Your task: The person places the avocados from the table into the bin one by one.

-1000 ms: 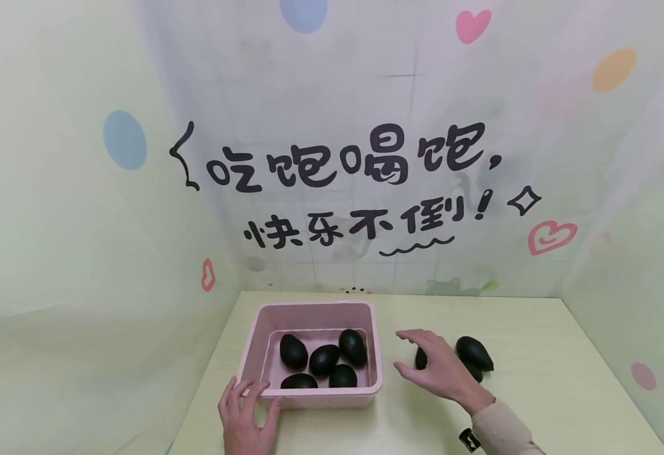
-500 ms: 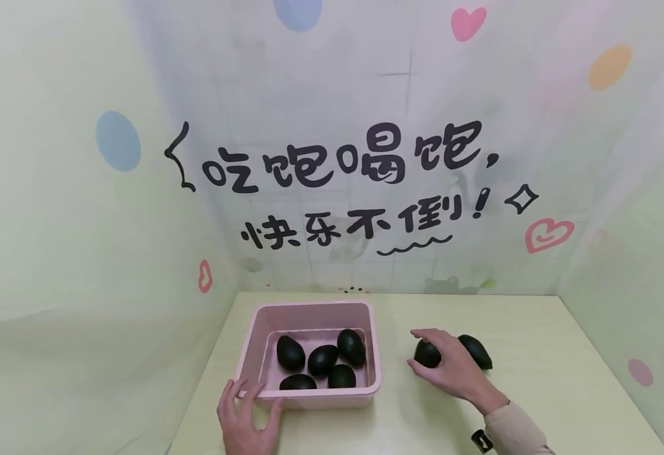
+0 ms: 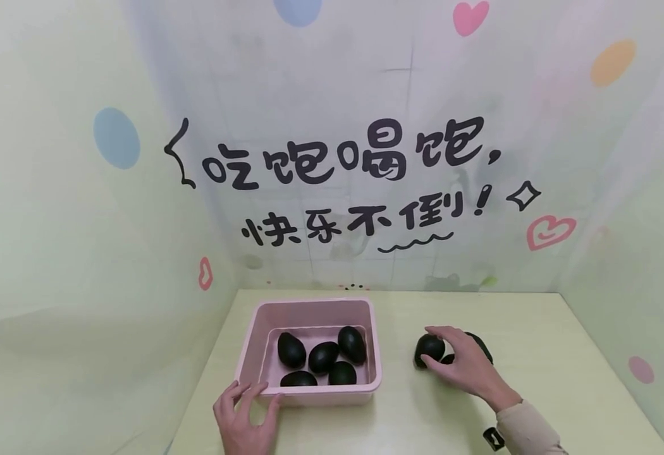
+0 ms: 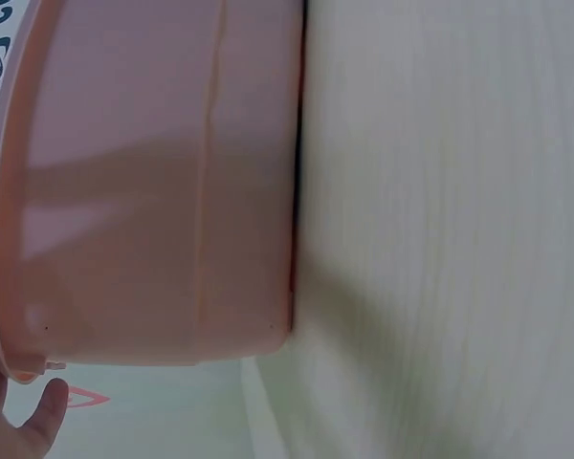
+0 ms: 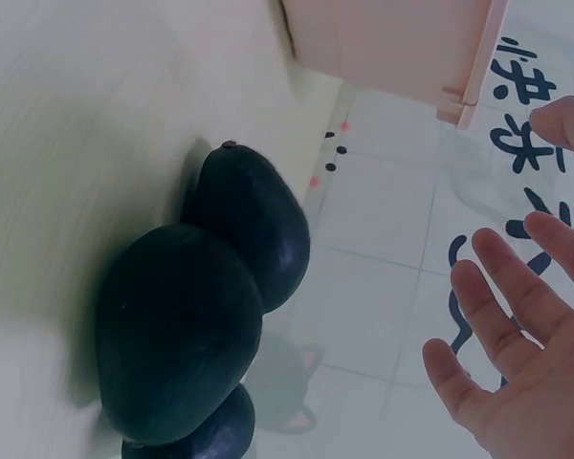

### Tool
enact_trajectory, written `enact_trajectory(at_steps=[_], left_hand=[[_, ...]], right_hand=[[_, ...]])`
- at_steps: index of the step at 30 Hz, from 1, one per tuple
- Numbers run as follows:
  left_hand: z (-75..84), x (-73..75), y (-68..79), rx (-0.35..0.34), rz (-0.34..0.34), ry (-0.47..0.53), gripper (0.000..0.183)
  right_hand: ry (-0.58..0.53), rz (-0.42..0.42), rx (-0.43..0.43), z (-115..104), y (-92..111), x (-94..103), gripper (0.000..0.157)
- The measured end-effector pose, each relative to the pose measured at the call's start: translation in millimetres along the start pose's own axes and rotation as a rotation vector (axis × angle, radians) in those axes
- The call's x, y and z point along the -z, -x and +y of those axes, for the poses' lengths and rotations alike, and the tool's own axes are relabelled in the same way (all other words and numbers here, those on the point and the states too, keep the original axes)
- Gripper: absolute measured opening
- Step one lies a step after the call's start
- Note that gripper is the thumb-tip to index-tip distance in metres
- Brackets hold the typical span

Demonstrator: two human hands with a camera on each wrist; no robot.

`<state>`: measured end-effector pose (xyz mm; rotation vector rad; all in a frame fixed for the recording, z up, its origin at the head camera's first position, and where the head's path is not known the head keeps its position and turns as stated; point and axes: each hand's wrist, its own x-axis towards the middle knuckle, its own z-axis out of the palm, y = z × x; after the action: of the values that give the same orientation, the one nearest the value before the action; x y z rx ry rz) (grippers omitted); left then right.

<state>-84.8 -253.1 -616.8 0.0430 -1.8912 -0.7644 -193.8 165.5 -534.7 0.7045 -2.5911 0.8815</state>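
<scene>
A pink plastic bin [image 3: 320, 399] holds several dark avocados [image 3: 324, 358]. My left hand [image 3: 246, 420] grips its rim at the near left corner, fingers over the edge and thumb at the front; the left wrist view shows the bin's front wall [image 4: 153, 191] with fingertips at its edge. To the right of the bin, three more avocados lie close together on the table. My right hand [image 3: 468, 366] hovers over them with fingers spread apart, partly hiding two. In the right wrist view, a large avocado [image 5: 177, 335] is nearest, with another avocado [image 5: 253, 225] against it.
The pale wood-look table [image 3: 400, 423] meets a printed cloth backdrop [image 3: 332, 265] with black lettering behind it and on both sides. A small black object [image 3: 494, 438] sits by the right sleeve [image 3: 528, 430].
My right hand has moved rightward over the loose avocados, uncovering the left one and covering more of the right one. The left hand stays on the bin's rim.
</scene>
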Motion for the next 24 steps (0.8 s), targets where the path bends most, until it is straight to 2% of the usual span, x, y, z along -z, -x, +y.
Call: enact_trajectory(at_steps=[4,7,11,15,24], left_hand=[[0.6,2.0,0.3,0.055,-0.048,0.0,0.056],[0.9,2.4,1.3,0.074,-0.057,-0.003,0.054],[0.6,1.1,0.6,0.062,-0.037,0.002,0.049],[2.2,2.1,0.6,0.091,-0.054,0.01,0.04],[2.8,3.1,3.2,0.131,-0.084,-0.005,0.034]], right_hand=[[0.006,-0.035,-0.03,10,0,0.9,0.051],[0.003,-0.042,-0.041,11,0,1.2,0.051],[0.003,-0.036,-0.054,10,0,2.9,0.05],[-0.007,-0.033,-0.077,10,3,4.3,0.049],[-0.011,-0.025,-0.133,17,12,2.2,0.049]])
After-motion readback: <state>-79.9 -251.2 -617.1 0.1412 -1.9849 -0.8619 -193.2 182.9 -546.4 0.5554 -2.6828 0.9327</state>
